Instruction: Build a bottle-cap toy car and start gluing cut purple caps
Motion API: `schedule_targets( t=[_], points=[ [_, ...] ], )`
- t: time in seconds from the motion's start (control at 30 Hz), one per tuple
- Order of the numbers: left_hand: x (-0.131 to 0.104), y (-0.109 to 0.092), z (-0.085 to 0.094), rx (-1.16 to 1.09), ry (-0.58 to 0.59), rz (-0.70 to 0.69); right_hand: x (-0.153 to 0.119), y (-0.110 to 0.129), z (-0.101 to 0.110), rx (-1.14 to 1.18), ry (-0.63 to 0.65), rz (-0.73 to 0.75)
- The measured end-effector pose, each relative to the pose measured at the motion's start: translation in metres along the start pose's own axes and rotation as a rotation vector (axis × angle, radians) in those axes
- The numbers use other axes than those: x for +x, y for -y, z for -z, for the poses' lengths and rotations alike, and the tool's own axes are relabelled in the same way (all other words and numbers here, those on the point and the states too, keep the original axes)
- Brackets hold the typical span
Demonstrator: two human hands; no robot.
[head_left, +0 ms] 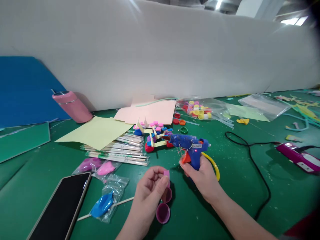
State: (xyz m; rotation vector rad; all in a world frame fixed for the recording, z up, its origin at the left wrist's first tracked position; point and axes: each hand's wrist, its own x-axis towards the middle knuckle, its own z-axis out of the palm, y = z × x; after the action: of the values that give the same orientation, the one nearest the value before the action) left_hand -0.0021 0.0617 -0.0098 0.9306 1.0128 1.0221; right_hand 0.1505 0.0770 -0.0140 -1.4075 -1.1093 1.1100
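Note:
My left hand [151, 191] pinches a small pink-purple piece [166, 173] between thumb and fingers, low in the middle of the view. Just below that hand's fingertips are purple round caps [163, 213], open side facing up. My right hand [201, 175] is wrapped round the handle of a blue glue gun [186, 142] with an orange trigger and a small red light. The gun's nozzle points left, near small cart-like models [156, 141] made of sticks and coloured caps. A yellow curved piece [213, 165] shows behind my right hand.
A phone [63, 206] and bagged blue clay [102, 204] lie at the left. Wrapped sticks [120, 150], yellow paper [95, 131] and a pink tumbler [73, 106] are beyond. Bagged caps [197, 110] lie behind; a black cord [252, 163] and magenta power strip [298, 157] are at the right.

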Motion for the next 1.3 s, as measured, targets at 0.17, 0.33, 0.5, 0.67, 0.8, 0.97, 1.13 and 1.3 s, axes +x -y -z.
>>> schedule_targets(
  t=[0.17, 0.33, 0.5, 0.67, 0.8, 0.97, 1.13, 1.3],
  points=[
    [0.000, 0.002, 0.001, 0.284, -0.073, -0.156, -0.006, 0.007, -0.003, 0.060, 0.145, -0.052],
    [-0.001, 0.002, -0.003, 0.427, -0.057, -0.260, -0.012, 0.012, -0.010, 0.064, 0.187, -0.073],
    [-0.003, 0.001, -0.006, 0.408, -0.157, -0.302, -0.009, 0.011, -0.006, 0.030, 0.139, -0.029],
    [-0.001, -0.002, -0.006, 0.227, -0.264, -0.279, 0.004, 0.010, 0.019, 0.043, 0.003, 0.102],
    [0.002, -0.005, -0.003, 0.110, -0.393, -0.250, 0.016, 0.019, 0.053, 0.052, -0.102, 0.217],
    [0.005, -0.010, 0.005, -0.047, -0.390, -0.239, 0.030, 0.033, 0.097, -0.100, -0.277, 0.445],
    [0.003, -0.018, 0.009, -0.145, -0.388, -0.244, 0.033, 0.029, 0.101, -0.269, -0.179, 0.494],
    [-0.004, -0.024, 0.010, 0.053, -0.353, -0.195, 0.020, 0.015, 0.075, -0.329, 0.091, 0.408]
  ],
)
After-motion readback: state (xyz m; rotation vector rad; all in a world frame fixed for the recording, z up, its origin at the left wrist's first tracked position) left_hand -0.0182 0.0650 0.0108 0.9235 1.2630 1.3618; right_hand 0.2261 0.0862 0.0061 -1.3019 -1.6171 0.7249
